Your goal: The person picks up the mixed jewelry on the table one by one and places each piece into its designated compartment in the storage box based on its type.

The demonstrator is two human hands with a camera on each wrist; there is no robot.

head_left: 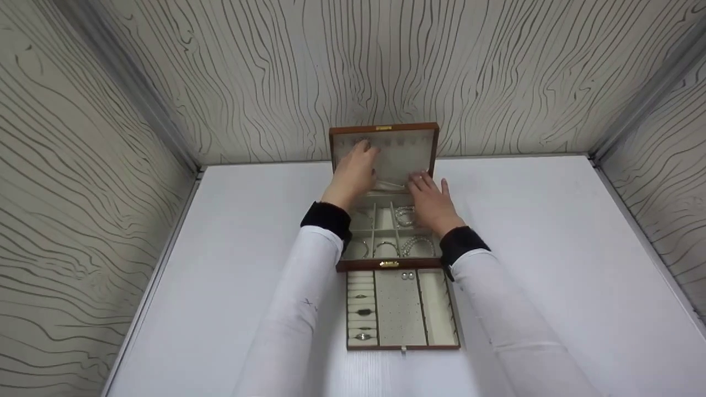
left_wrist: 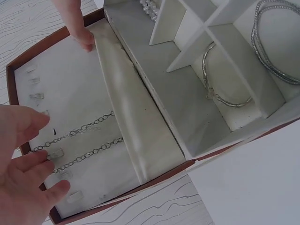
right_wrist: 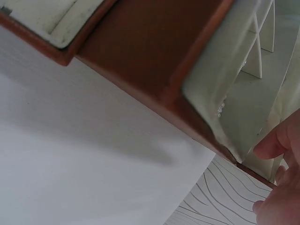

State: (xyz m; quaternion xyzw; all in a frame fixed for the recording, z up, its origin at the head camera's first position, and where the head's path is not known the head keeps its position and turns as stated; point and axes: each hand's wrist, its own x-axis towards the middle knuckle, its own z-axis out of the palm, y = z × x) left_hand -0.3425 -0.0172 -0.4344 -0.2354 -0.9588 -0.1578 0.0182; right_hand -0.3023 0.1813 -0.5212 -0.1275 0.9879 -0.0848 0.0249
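A brown jewelry box (head_left: 389, 264) lies open, its lid (head_left: 437, 149) raised with a pale lining. My left hand (head_left: 353, 173) is at the lid's row of small clear hooks, fingers spread and slightly bent. Beneath those fingertips runs a silver chain necklace (left_wrist: 86, 157), its two strands passing down into the cloth pocket (left_wrist: 126, 103); whether the fingertips touch the chain is hard to tell. My right hand (head_left: 433, 201) rests at the lid's lower right, fingers extended, one fingertip touching the pocket's edge in the left wrist view. The palm side is partly hidden.
Divided compartments hold several bracelets, including a silver one (left_wrist: 206, 75) and a beaded one (head_left: 417, 246). A pulled-out drawer (head_left: 402, 347) in front holds rings (head_left: 362, 312) and a pair of round earrings (head_left: 407, 275). The box stands on a white table (head_left: 253, 264) near a patterned wall (head_left: 276, 82).
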